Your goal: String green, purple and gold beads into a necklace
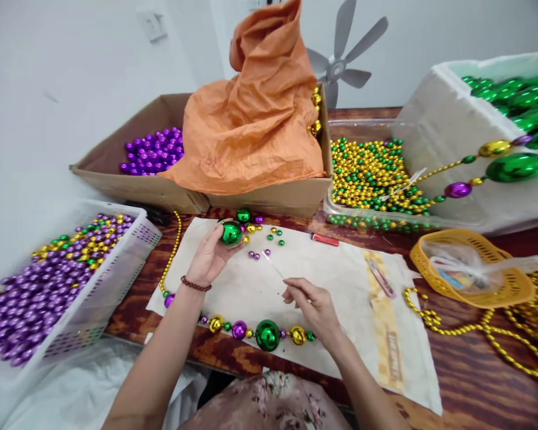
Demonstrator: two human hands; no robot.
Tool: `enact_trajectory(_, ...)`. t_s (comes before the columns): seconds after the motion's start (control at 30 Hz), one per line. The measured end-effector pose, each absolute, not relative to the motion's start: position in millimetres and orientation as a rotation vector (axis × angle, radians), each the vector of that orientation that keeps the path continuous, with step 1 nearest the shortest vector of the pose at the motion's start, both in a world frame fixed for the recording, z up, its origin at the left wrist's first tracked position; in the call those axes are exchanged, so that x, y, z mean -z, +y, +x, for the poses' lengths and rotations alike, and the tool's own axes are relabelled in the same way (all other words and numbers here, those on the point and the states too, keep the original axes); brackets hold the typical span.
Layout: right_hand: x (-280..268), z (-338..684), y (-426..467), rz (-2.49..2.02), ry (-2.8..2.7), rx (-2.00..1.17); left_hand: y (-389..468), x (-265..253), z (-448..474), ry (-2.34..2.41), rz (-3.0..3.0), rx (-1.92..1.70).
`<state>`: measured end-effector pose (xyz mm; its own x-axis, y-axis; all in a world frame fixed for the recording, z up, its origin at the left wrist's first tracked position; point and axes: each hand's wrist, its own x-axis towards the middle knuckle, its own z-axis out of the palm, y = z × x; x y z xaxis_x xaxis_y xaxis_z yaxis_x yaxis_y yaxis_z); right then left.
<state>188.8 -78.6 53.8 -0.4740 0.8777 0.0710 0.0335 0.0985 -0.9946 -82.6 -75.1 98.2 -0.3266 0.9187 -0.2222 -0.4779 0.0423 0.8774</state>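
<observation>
My left hand [213, 254] grips a large shiny green bead [231, 233] above the far left part of a white cloth [341, 286]. In my right hand [309, 301], thumb and fingers pinch a thin whitish strand [274, 267]; whether it is a needle or a cord end I cannot tell. Small purple beads [254, 255] lie near the strand's far tip, with small green beads [274, 233] beyond. Another big green bead [244, 215] rests behind my left hand. Along the cloth's near edge runs a strung bead necklace [268, 335], partly hidden by my forearms.
A white basket of beads [137, 239] stands left. At the back are a cardboard box [260, 203] with an orange cloth [251, 137], a clear bead tub [367, 218] and a foam box [430, 119]. A red lighter-like item [325, 239], scissors [381, 278] and a yellow basket [475, 295] lie right.
</observation>
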Motion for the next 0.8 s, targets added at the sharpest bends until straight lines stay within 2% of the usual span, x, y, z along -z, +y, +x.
enact_trajectory(0.17,-53.4,185.9,-90.4,-0.866,-1.689,-1.372,-75.6,-112.4,-50.6,0.921,0.314,-1.510)
enact_trajectory(0.8,-47.3,187.1,-99.0,-0.942,-1.659,-1.425,-73.9,-121.2,-37.0,0.950,0.362,-1.518)
